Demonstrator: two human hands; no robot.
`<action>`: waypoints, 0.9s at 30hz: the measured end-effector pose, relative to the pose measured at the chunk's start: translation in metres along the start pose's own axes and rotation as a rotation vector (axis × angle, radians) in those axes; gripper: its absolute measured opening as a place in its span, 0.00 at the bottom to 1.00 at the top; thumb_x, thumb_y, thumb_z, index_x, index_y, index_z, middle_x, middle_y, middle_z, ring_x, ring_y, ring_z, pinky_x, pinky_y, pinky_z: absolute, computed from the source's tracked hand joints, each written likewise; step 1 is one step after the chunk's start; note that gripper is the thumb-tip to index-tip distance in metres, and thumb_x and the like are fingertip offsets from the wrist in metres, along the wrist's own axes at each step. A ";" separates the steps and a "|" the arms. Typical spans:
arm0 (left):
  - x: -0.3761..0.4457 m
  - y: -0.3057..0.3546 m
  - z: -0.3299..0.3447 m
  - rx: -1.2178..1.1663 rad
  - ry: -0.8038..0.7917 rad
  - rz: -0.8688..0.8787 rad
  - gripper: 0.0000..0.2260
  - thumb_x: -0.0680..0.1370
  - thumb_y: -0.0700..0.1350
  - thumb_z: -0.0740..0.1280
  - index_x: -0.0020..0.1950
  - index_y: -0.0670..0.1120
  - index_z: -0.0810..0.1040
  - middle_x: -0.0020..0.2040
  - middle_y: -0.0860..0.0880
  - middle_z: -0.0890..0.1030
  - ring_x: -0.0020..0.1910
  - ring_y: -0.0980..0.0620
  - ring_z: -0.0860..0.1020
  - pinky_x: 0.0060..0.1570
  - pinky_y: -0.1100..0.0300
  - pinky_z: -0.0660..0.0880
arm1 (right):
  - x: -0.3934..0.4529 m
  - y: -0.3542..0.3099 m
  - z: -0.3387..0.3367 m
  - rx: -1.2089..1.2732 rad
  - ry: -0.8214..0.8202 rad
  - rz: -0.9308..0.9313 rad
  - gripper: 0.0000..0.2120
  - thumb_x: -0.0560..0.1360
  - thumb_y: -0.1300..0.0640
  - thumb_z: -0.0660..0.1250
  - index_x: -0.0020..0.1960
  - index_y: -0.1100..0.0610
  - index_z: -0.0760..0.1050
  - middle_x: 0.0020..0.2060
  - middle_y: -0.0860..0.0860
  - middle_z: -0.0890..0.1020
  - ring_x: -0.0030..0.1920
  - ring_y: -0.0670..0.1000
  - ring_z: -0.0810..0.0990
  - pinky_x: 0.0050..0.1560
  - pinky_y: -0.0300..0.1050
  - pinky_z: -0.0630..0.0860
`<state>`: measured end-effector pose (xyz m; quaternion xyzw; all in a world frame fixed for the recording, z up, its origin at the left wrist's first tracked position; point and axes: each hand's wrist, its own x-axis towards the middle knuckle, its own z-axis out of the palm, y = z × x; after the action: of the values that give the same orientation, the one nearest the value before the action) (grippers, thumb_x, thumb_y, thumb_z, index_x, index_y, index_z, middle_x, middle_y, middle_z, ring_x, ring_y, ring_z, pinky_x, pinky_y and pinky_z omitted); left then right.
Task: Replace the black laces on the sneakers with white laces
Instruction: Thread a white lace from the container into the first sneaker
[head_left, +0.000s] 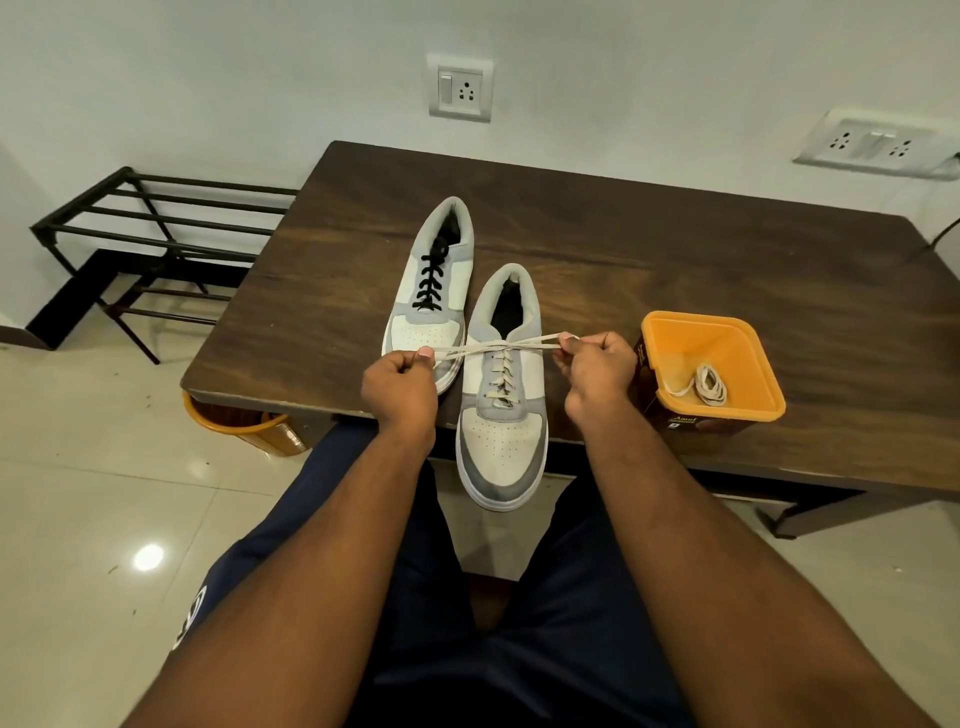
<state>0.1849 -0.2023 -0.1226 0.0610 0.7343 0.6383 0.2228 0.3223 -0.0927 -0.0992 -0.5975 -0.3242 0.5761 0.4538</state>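
Observation:
Two white-and-grey sneakers lie on a dark wooden table (675, 249). The near sneaker (501, 447) hangs its toe over the front edge and carries a white lace (500, 370) through its eyelets. My left hand (399, 387) and my right hand (592, 371) each pinch one end of that lace, pulled out sideways and crossed above the tongue. The far sneaker (415, 322), to the left and behind, is threaded with a black lace (430, 283). Another coiled white lace (705, 385) rests inside an orange tub (748, 358) right of my right hand.
A black metal rack (150, 234) stands on the floor at the left by the wall. An orange bin (244, 423) sits under the table's left corner. My legs in dark shorts (519, 623) are below the table edge. Wall sockets (460, 87) are behind.

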 end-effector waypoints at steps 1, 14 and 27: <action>0.000 0.001 0.001 -0.011 0.006 -0.025 0.08 0.76 0.40 0.72 0.36 0.44 0.80 0.35 0.49 0.81 0.35 0.54 0.77 0.41 0.59 0.78 | -0.001 0.001 0.001 0.055 0.022 0.036 0.13 0.72 0.70 0.70 0.35 0.58 0.70 0.39 0.56 0.81 0.43 0.53 0.82 0.42 0.45 0.82; -0.035 -0.011 0.009 0.216 -0.251 0.351 0.15 0.78 0.52 0.67 0.43 0.41 0.80 0.38 0.44 0.80 0.40 0.46 0.78 0.44 0.44 0.78 | -0.045 0.033 -0.019 -0.001 -0.107 -0.062 0.21 0.74 0.64 0.71 0.64 0.51 0.71 0.59 0.53 0.77 0.56 0.50 0.79 0.51 0.46 0.79; -0.017 -0.027 0.065 0.311 -0.134 0.609 0.15 0.79 0.34 0.65 0.65 0.40 0.78 0.70 0.40 0.72 0.70 0.51 0.67 0.65 0.79 0.57 | -0.015 0.064 0.004 -0.731 -0.190 -0.669 0.20 0.82 0.58 0.59 0.72 0.61 0.67 0.73 0.56 0.68 0.75 0.53 0.63 0.71 0.39 0.60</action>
<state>0.2314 -0.1544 -0.1498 0.3523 0.7546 0.5507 0.0576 0.3077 -0.1303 -0.1517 -0.5256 -0.7184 0.2999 0.3430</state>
